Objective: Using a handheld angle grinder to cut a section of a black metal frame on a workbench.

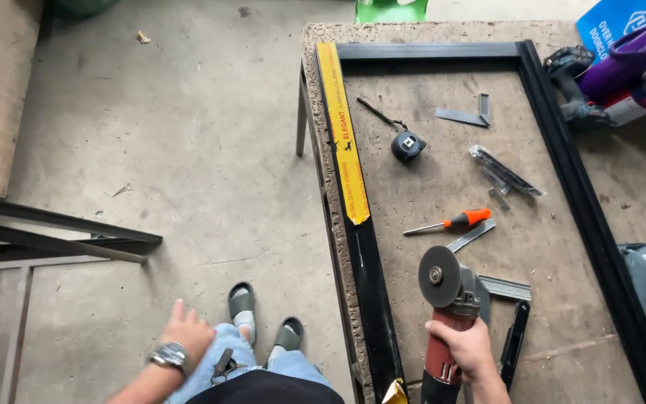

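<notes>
The grinder (448,299) is clamped in your right hand (466,349), over the table (443,187) inside the black frame (368,277). A screwdriver (451,221) lies just beyond its disc. Your left hand (185,334) hangs spread and empty.

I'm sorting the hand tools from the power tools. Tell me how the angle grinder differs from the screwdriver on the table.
The angle grinder is gripped in the right hand; the screwdriver lies loose on the table, untouched. The grinder is bulky, with a red body and a round grey disc; the screwdriver is slim, with an orange handle and a thin metal shaft. Both sit inside the black frame.
</notes>
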